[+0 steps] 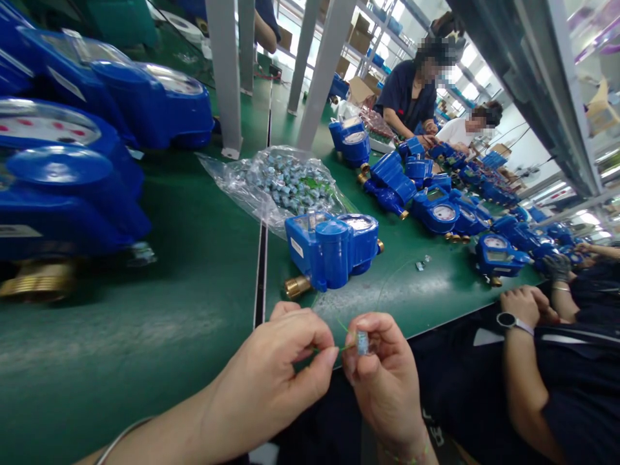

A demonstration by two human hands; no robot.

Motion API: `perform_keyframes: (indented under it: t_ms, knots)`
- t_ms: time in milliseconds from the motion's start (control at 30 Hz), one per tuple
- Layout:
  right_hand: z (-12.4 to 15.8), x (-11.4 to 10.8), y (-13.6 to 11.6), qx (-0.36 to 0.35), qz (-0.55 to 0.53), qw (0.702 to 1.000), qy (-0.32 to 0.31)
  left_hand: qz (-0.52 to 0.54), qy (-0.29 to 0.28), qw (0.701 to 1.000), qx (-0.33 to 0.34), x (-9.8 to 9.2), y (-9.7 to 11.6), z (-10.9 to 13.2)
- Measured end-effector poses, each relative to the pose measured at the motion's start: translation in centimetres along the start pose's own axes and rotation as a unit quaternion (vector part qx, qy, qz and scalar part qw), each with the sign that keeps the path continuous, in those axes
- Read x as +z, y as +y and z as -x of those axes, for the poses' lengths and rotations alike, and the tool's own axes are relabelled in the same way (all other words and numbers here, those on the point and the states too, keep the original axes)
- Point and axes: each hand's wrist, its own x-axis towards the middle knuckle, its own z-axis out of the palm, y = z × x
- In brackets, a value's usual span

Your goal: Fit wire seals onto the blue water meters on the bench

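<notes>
My right hand pinches a small, clear and bluish wire seal between thumb and fingers. A thin green wire runs from the seal to my left hand, whose thumb and forefinger are closed on it. Just beyond my hands a blue water meter with brass pipe ends rests on the green bench. Strands of wire trail up near the meter; where they end I cannot tell. Behind it lies an open clear plastic bag holding many similar small seals.
Large blue meters crowd the left side. Grey posts rise from the green bench, beside a dark groove. More meters line the right. Loose seals lie nearer. A co-worker's arm with a watch is close at right; others sit beyond.
</notes>
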Motion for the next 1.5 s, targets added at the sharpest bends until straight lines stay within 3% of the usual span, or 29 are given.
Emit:
perform_keyframes:
  t_ms: [367, 767, 967, 1033, 1167, 1233, 1300, 1367, 1433, 1500]
  knots:
    - [0.1, -0.2, 0.0, 0.0, 0.016, 1.0, 0.007, -0.001, -0.004, 1.0, -0.004, -0.1, 0.1, 0.0]
    - [0.0, -0.4, -1.4, -0.058, 0.212, 0.975, -0.038, 0.0, -0.014, 1.0, 0.006, -0.1, 0.4, 0.0]
    - [-0.2, 0.2, -0.8, -0.051, 0.14, 0.988, -0.026, 0.062, 0.024, 0.992, -0.11, 0.6, -0.1, 1.1]
    - [-0.3, 0.4, -0.8, -0.071, 0.175, 0.982, -0.029, 0.14, -0.003, 0.979, -0.15, 0.5, -0.5, 1.2]
    - [-0.4, 0.5, -0.9, -0.117, 0.264, 0.956, -0.044, 0.287, -0.13, 0.933, -0.172, -0.3, -0.6, 0.6]
    - [-0.3, 0.6, -0.7, -0.154, 0.288, 0.945, -0.031, 0.36, -0.152, 0.904, -0.173, -0.5, -0.4, 0.3]
    - [-0.1, 0.8, -0.3, -0.224, 0.327, 0.918, 0.009, 0.419, -0.129, 0.879, -0.185, -0.5, -0.2, 0.2]
    - [0.2, 1.1, 0.2, -0.293, 0.407, 0.864, 0.039, 0.431, -0.086, 0.876, -0.201, -0.4, -0.2, 0.3]
    - [0.6, 1.4, 0.6, -0.333, 0.5, 0.798, 0.042, 0.406, -0.052, 0.888, -0.209, -0.2, -0.2, 0.5]
    - [0.9, 1.7, 1.0, -0.351, 0.559, 0.75, 0.051, 0.355, -0.039, 0.913, -0.197, -0.1, -0.2, 0.6]
